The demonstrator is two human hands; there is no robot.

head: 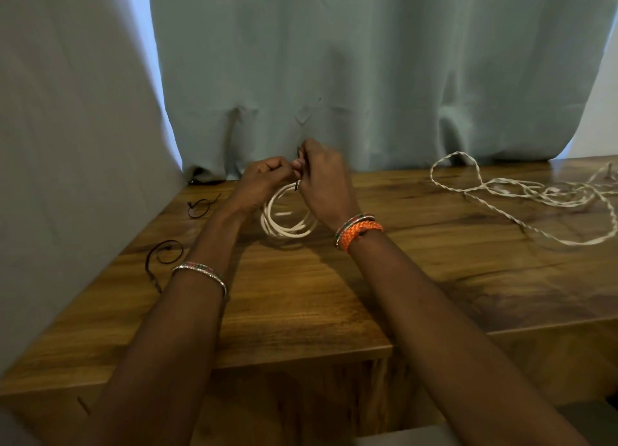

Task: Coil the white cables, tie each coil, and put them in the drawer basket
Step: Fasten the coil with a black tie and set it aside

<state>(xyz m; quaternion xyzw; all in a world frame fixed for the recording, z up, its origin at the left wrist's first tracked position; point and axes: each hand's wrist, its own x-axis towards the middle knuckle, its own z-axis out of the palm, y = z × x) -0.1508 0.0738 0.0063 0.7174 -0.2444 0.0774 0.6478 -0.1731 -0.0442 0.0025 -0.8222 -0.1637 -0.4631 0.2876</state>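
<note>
Wooden table (301, 295), curtain behind; left hand (257, 181) and right hand (322, 178) pinch dark tie (298, 169) atop limp, light white coil (287, 223); grip the bundled strands

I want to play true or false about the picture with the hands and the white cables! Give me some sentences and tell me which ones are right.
1. Both hands hold a dark thin tie at the top of the coiled white cable. True: the left hand and right hand pinch the dark thin tie there.
2. The loose twisted white cable is already coiled. False: it lies spread out on the wooden table, to the right.
3. Two spare dark ties lie on the table to the left. True.
4. The orange braided wristband is on the left wrist. False: it is on the right wrist.
5. A green curtain hangs behind the table. True.
</note>
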